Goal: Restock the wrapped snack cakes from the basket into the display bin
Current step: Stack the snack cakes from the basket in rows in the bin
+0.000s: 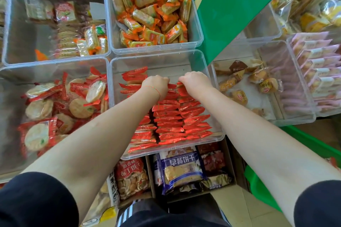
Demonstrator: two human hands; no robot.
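A clear plastic display bin [208, 72] in the middle holds rows of red-wrapped snack cakes [173, 118] standing on edge; its far part is bare. Both arms reach into it. My left hand [156, 84] has curled fingers that grip the red packs at the far end of the rows. My right hand [195, 81] sits close beside it, fingers curled down onto the same packs. The fingertips are hidden behind the knuckles. A green basket [317, 145] edge shows at the lower right.
Neighbouring clear bins hold round rice crackers [42, 108] at left, orange-wrapped snacks [151, 11] behind, and brown small cakes [258, 81] at right. A green carton [230, 5] leans over the back right. Cardboard boxes with bagged biscuits [182, 169] stand below the bin.
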